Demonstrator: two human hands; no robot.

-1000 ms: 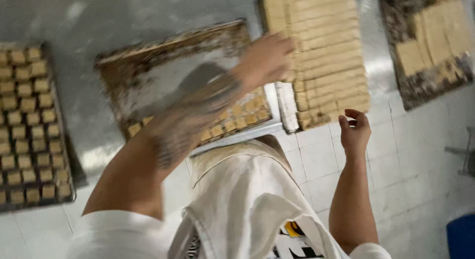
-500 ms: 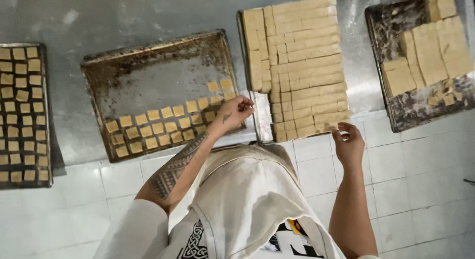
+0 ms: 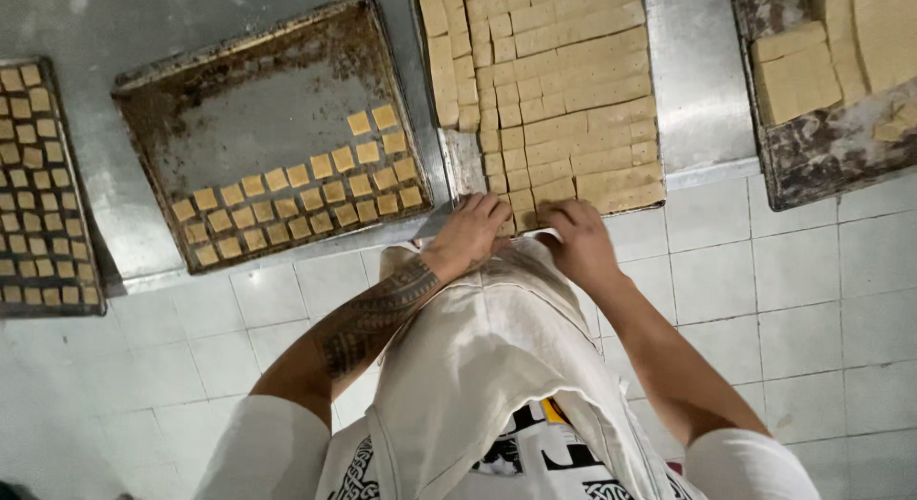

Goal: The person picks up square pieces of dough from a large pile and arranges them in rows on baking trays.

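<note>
My left hand (image 3: pixel 470 231) and my right hand (image 3: pixel 576 240) rest side by side at the near edge of a sheet of pale dough (image 3: pixel 554 89) cut into strips and small squares on the steel table. Fingers of both hands curl over the nearest cut squares (image 3: pixel 523 206); I cannot tell whether any piece is lifted. To the left lies a dark baking tray (image 3: pixel 258 108) with several rows of small dough squares (image 3: pixel 296 204) along its near side.
A second tray (image 3: pixel 38 185) packed with squares lies at far left. A worn tray (image 3: pixel 821 147) with large dough slabs sits at far right. The steel table edge (image 3: pixel 707 170) meets a white tiled floor (image 3: pixel 764 290) below. I wear a pale apron (image 3: pixel 487 366).
My left hand has left the baking tray and moved right to the cut dough sheet. My right hand rose from below the table edge to join it.
</note>
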